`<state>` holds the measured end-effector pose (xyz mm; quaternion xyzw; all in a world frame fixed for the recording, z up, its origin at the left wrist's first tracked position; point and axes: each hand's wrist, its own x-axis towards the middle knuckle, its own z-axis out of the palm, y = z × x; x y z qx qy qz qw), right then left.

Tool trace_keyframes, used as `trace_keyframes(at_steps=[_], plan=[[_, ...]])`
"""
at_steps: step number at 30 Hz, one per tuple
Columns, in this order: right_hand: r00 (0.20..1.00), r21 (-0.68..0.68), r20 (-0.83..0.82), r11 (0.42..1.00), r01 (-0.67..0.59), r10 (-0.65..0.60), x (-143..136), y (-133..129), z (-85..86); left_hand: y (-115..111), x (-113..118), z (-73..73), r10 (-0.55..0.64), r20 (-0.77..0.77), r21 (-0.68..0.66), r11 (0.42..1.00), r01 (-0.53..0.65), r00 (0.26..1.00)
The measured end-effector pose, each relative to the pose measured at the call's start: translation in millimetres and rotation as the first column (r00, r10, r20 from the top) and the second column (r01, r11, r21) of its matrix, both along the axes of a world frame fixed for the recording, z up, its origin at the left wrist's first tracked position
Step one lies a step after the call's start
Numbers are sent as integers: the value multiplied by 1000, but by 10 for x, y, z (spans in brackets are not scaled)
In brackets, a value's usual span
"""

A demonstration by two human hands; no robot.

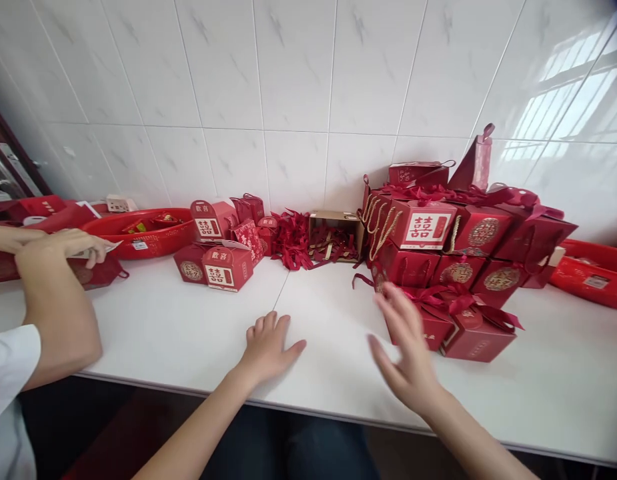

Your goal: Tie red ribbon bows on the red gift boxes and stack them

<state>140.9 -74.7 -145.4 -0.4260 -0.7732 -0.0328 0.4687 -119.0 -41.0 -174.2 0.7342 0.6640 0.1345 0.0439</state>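
My left hand (269, 348) rests on the white table (318, 320) near its front edge, fingers apart and holding nothing. Raised above the surface, my right hand (405, 357) is slightly blurred, its fingers spread and nothing in them. Just behind it is a red gift box (478, 337) tied with ribbon, at the foot of a stack of similar boxes. Higher in that stack, a red box with a white label (423, 227) has twisted gold cord handles. Beyond my left hand sits a small group of red boxes, the front one a gable-topped box (229, 270).
A co-worker's arm (63, 300) reaches in from the left, the hand at red packaging. Behind it stands a red plastic basket (173, 247) with wrapped items. Loose red ribbons (289, 240) lie beside an open carton (361, 230) against the tiled wall. Another red basket (583, 280) is at right.
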Motion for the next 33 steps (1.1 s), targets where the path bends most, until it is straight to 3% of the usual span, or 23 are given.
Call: trace_keyframes(at_steps=[2,4,10,16,20,23,29,33], plan=[[973,-247,214,968,-31,86,-283,427,-104,253,22,21,39,-21,-9,999,-39,999],[941,-462,318,885,49,114,-558,853,-225,504,42,7,74,-32,2,997,-74,997],[974,-484,203,875,15,96,-1217,1774,-444,1201,40,-87,119,-29,41,992,-118,992],[994,-514,-72,851,-109,84,-1376,2183,-584,1784,-53,-141,146,33,74,986,-148,989],[932,-485,-345,830,-274,106,-1293,2245,-586,1791,-113,-113,42,86,190,980,-57,995],[824,-488,-563,781,-390,60,-1250,2242,-524,1655,-90,-40,-83,91,322,945,49,992],[565,-473,-825,529,-704,13,-1228,2154,-343,1467,135,12,-339,27,422,856,297,940],[434,-413,-899,424,-806,-51,-1166,2078,-65,1426,184,9,-401,29,435,830,349,916]])
